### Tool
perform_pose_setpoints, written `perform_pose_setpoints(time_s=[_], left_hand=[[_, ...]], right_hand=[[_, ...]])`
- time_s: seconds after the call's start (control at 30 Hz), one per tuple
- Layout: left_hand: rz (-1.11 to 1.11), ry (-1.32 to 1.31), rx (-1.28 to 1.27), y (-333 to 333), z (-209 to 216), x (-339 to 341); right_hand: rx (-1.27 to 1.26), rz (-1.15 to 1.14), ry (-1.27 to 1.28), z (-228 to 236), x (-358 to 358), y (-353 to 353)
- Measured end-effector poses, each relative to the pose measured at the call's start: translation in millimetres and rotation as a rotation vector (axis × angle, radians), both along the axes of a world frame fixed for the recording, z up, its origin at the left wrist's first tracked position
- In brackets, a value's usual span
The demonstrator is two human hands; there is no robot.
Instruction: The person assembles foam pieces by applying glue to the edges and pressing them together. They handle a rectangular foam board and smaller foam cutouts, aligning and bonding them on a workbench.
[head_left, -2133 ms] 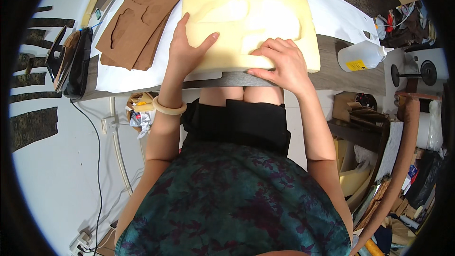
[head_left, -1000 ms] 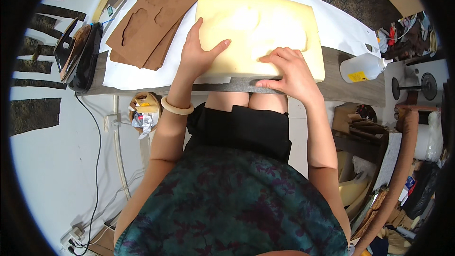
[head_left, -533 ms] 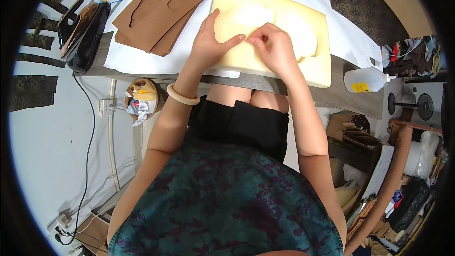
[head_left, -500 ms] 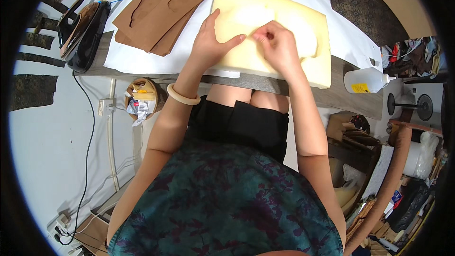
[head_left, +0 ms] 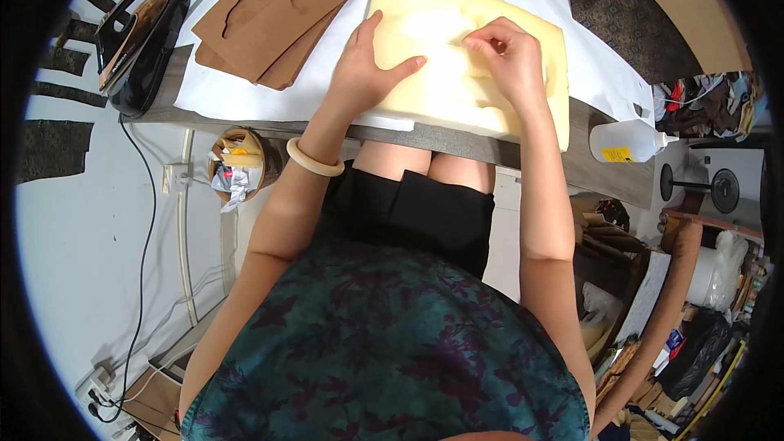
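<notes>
A thick pale yellow foam block [head_left: 539, 45] lies on white paper near the table's front edge. Bright glare washes out its middle, though hollows show in its top. My left hand [head_left: 366, 65] rests on the block's left side, thumb and fingers spread apart. Over the right half, my right hand [head_left: 513, 53] is closed in a pinch, fingertips at the foam surface. Whatever sits between those fingertips is too small to make out. Left of the block lie brown sheets [head_left: 278, 12] with rounded shapes cut out of the top one.
A clothes iron [head_left: 135, 49] stands at the far left, its cord hanging down. White paper [head_left: 237, 106] covers much of the table. A clear squeeze bottle [head_left: 625, 143] lies at the right edge. A bin [head_left: 243, 165] with scraps is below the table's left side.
My right hand has moved right and slightly away from me across the foam, still pinched. My left hand has stayed at the block's left side.
</notes>
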State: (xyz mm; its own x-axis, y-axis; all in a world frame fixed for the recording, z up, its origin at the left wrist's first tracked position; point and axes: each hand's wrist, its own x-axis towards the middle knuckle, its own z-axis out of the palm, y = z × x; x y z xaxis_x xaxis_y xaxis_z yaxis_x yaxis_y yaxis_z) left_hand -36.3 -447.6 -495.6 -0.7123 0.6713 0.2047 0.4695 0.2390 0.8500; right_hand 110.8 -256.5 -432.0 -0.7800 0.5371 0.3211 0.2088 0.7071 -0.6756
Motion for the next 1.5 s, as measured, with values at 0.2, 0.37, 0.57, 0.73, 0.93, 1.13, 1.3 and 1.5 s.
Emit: perform_pose_setpoints(time_s=[0.2,0.37,0.57,0.73,0.93,1.13,1.3,1.5], left_hand=[[0.000,0.083,-0.028,0.7,-3.4,0.4],[-0.008,-0.120,0.140,0.2,-7.3,-4.9],[0.003,-0.232,0.181,0.1,-12.8,-5.5],[-0.007,-0.249,0.129,0.2,-10.5,-7.2],[0.048,-0.154,0.149,-0.2,-8.8,-4.9],[0.054,0.010,0.035,0.2,2.6,5.3],[0.033,-0.073,0.136,2.9,-11.7,-5.2],[0.029,-0.195,0.152,0.6,-10.5,-3.7]], right_hand=[[0.260,0.141,-0.135,-8.9,-9.1,-3.3],[-0.083,0.026,0.142,-3.4,-11.8,-0.2],[0.044,0.310,0.048,-8.0,-41.4,-57.5],[0.347,0.314,-0.126,-19.4,-59.1,-76.7],[-0.048,0.178,0.208,4.1,-32.4,-56.2],[-0.035,0.260,-0.035,2.6,38.6,-69.4],[0.165,0.282,-0.016,-13.1,33.1,-79.0],[-0.004,0.112,0.127,5.8,11.1,-70.8]])
